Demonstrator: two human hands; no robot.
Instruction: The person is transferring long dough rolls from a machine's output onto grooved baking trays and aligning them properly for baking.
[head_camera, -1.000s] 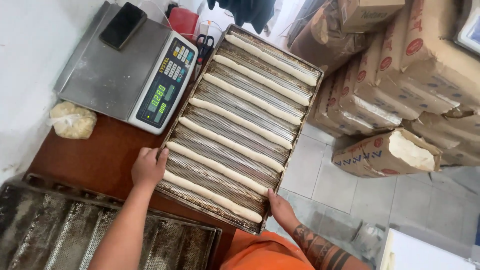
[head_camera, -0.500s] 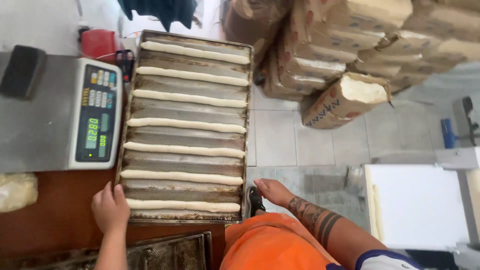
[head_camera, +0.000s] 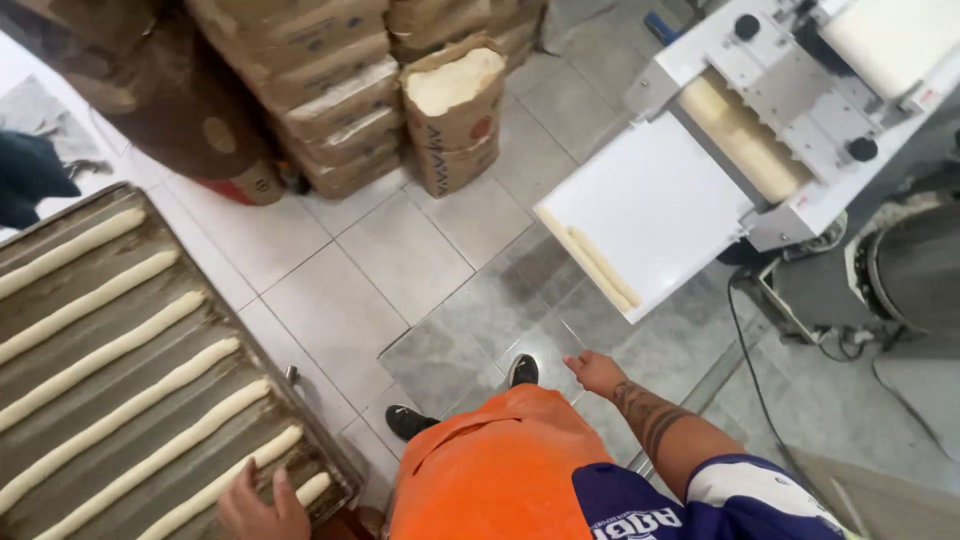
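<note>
The left hand (head_camera: 262, 508) lies flat, fingers spread, on the near corner of the baking tray (head_camera: 338, 470), touching the nearest dough stick (head_camera: 200, 490). The right hand (head_camera: 594, 372) hangs loosely open and holds nothing, above the tiled floor (head_camera: 400, 260). Beyond it two dough sticks (head_camera: 590, 262) lie on the white machine board (head_camera: 650, 205). Farther off stand flour sacks (head_camera: 452, 110).

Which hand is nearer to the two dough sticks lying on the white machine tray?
Right. The right hand hangs free just below the dough sticks; the left hand rests on the baking tray, far across the floor.
</note>
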